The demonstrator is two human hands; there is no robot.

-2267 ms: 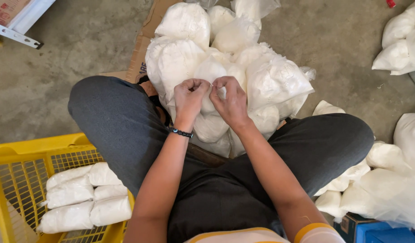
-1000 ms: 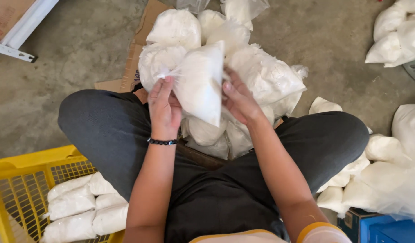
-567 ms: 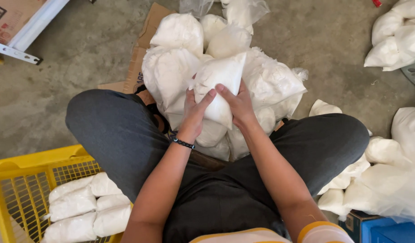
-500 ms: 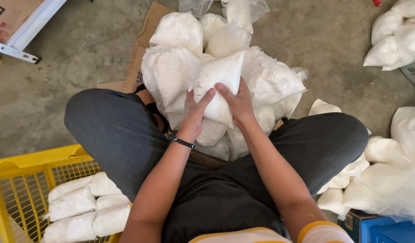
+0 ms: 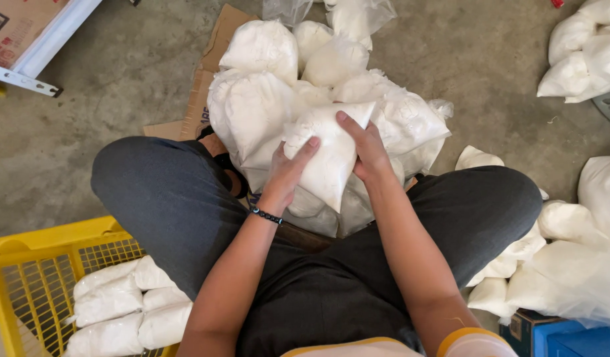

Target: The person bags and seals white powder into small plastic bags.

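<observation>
I sit cross-legged on a concrete floor with a heap of clear bags of white powder (image 5: 265, 109) in front of me. Both hands grip one bag of white powder (image 5: 328, 155), held upright above my lap. My left hand (image 5: 286, 173), with a dark bead bracelet at the wrist, presses on the bag's left side. Along its right side lies my right hand (image 5: 364, 149), fingers reaching up to its top edge.
A yellow plastic basket (image 5: 27, 248) at lower left holds several filled white bags (image 5: 116, 311). More bags lie at right (image 5: 569, 264) and upper right (image 5: 583, 56). Flattened cardboard (image 5: 202, 92) lies under the heap. A blue box (image 5: 569, 340) is at lower right; a white metal frame (image 5: 27, 73) upper left.
I lifted one bag off the heap, turned it between my hands, and now clasp it lower, closer to my lap, with both hands on its sides.
</observation>
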